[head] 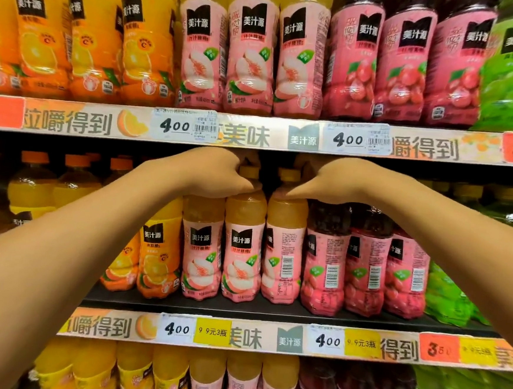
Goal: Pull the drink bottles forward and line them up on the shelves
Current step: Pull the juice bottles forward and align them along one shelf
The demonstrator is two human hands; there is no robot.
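Both forearms reach in from the lower corners toward the middle shelf (240, 311). Left hand (220, 171) curls over the neck of a peach bottle (243, 245), its fingers wrapped near the yellow cap (248, 171). Right hand (327, 181) grips the neck of the neighbouring peach bottle (284, 251), whose label is turned so the barcode faces out. Both bottles stand upright, set back from the shelf's front edge, in a row with a third peach bottle (201, 245) to the left. Orange bottles (158, 257) stand further left, red ones (366, 264) to the right, green ones (446, 298) beyond. Price tags (177, 329) reading 4.00 sit on the shelf edge. Upper shelf (254, 132) bottles stand flush at the front.
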